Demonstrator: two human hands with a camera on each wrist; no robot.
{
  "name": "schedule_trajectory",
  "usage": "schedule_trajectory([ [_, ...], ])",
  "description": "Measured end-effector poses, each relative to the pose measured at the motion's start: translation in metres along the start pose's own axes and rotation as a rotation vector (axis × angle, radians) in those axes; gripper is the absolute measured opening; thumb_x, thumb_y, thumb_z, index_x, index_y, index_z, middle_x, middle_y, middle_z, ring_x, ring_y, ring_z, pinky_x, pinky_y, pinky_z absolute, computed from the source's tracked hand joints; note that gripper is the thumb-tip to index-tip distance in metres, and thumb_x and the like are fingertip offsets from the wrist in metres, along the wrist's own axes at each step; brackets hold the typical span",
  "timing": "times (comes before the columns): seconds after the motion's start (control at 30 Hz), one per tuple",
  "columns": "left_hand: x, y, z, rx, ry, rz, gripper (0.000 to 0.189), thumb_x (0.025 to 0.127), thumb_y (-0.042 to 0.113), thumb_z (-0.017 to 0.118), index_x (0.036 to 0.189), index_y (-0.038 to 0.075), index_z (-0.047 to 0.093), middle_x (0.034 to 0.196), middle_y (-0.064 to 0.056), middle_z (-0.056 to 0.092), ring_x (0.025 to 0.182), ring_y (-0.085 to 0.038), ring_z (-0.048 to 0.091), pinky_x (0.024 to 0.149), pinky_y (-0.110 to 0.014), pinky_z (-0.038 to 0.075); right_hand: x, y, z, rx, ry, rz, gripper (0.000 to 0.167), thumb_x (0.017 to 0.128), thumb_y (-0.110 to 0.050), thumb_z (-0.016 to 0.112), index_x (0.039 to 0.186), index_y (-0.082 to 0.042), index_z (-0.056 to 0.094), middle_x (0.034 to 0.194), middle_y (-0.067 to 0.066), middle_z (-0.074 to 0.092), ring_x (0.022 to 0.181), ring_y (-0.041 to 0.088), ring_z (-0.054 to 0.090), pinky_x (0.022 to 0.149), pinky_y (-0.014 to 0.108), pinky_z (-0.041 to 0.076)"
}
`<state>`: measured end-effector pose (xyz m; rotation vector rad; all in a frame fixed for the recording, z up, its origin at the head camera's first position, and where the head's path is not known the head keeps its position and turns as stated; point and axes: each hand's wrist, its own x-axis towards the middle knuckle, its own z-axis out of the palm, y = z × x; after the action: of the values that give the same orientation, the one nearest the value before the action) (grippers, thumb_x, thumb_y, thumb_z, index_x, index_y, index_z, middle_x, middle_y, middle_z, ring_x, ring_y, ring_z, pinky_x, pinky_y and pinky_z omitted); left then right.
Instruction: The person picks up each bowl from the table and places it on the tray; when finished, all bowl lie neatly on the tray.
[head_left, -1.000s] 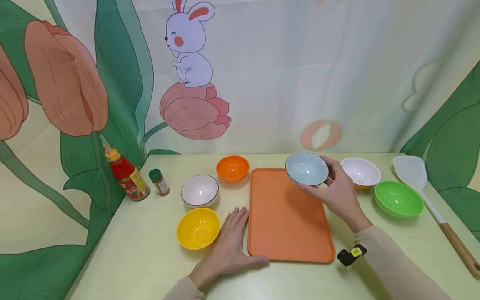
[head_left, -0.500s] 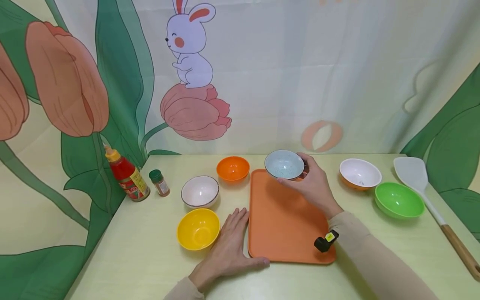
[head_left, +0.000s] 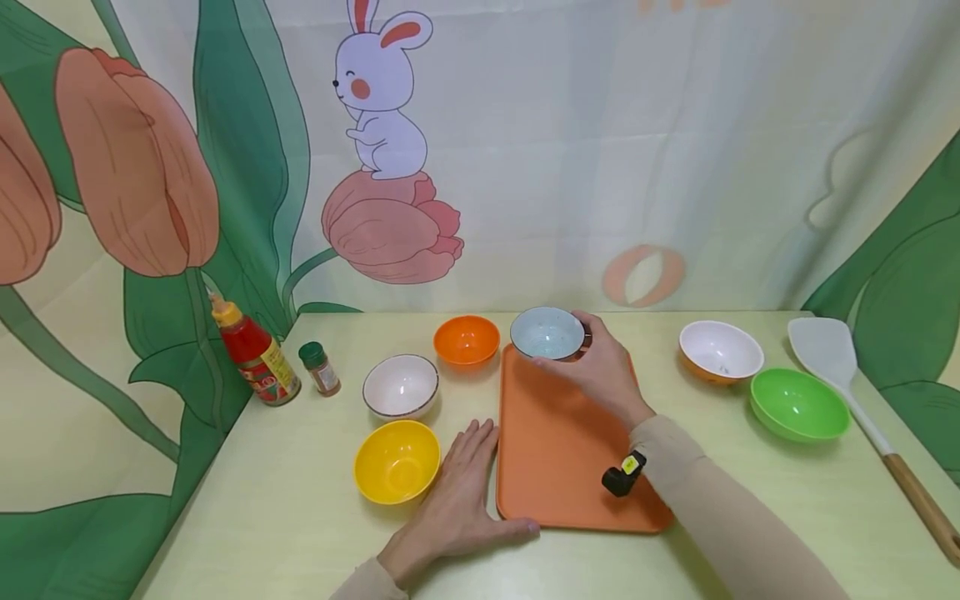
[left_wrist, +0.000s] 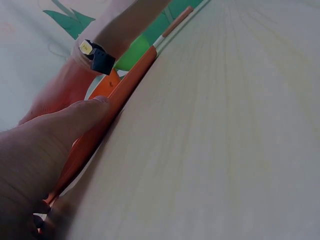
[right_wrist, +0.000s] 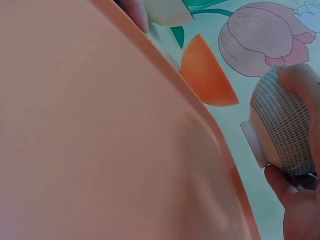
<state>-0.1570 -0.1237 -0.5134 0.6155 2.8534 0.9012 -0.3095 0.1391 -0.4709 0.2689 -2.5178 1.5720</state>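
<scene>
My right hand (head_left: 598, 371) grips a light blue bowl (head_left: 547, 332) by its right side, thumb along the near rim. The bowl hangs over the back left part of an orange tray (head_left: 570, 450). In the right wrist view the bowl's outside (right_wrist: 280, 120) shows a dark dash pattern and a pale foot ring, raised above the tray edge. My left hand (head_left: 457, 504) lies at the tray's front left, fingers straight along its left edge and thumb at the front edge. In the left wrist view that thumb (left_wrist: 82, 115) touches the tray's side. A yellow bowl (head_left: 397, 462) stands just left of the left hand.
Left of the tray are a white bowl (head_left: 401, 387) and an orange bowl (head_left: 467, 341). A spice jar (head_left: 320, 369) and a red sauce bottle (head_left: 257, 354) stand farther left. To the right are a white-and-orange bowl (head_left: 722, 352), a green bowl (head_left: 799, 406) and a spatula (head_left: 870, 417).
My right hand has carried the light blue bowl leftward across the back of the tray, close to the orange bowl. The left hand has stayed in place.
</scene>
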Motion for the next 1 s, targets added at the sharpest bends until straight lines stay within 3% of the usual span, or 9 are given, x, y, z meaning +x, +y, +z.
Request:
schedule_trajectory([
  [0.13, 0.0, 0.0, 0.0, 0.009, -0.002, 0.0, 0.138, 0.078, 0.089, 0.079, 0.178, 0.011, 0.026, 0.187, -0.008, 0.019, 0.174, -0.029, 0.009, 0.142, -0.056, 0.011, 0.003, -0.002, 0.008, -0.014, -0.022, 0.024, 0.114, 0.079, -0.056, 0.1, 0.166, -0.008, 0.042, 0.158, 0.013, 0.058, 0.134, 0.034, 0.062, 0.113, 0.051, 0.059],
  [0.37, 0.0, 0.0, 0.0, 0.001, 0.004, 0.014, 0.137, 0.078, 0.087, 0.08, 0.178, 0.01, 0.026, 0.187, -0.008, 0.02, 0.174, -0.03, 0.01, 0.142, -0.056, 0.012, 0.009, 0.002, 0.018, 0.011, -0.045, 0.029, 0.113, 0.081, -0.046, 0.102, 0.165, -0.004, 0.041, 0.16, 0.018, 0.055, 0.139, 0.039, 0.06, 0.118, 0.056, 0.056],
  [0.67, 0.001, 0.0, 0.0, 0.003, -0.009, 0.006, 0.136, 0.079, 0.087, 0.08, 0.178, 0.01, 0.025, 0.187, -0.009, 0.019, 0.174, -0.03, 0.01, 0.142, -0.056, 0.011, 0.014, 0.006, 0.027, 0.02, -0.07, 0.061, 0.113, 0.08, -0.047, 0.102, 0.165, -0.005, 0.04, 0.16, 0.018, 0.053, 0.138, 0.039, 0.059, 0.119, 0.056, 0.055],
  [1.0, 0.001, 0.0, -0.001, 0.014, -0.011, 0.004, 0.136, 0.079, 0.087, 0.079, 0.178, 0.011, 0.025, 0.187, -0.008, 0.018, 0.174, -0.03, 0.009, 0.142, -0.055, 0.011, 0.02, 0.009, 0.04, -0.05, -0.061, 0.07, 0.112, 0.081, -0.049, 0.101, 0.164, -0.003, 0.042, 0.155, 0.021, 0.041, 0.137, 0.039, 0.052, 0.12, 0.058, 0.052],
])
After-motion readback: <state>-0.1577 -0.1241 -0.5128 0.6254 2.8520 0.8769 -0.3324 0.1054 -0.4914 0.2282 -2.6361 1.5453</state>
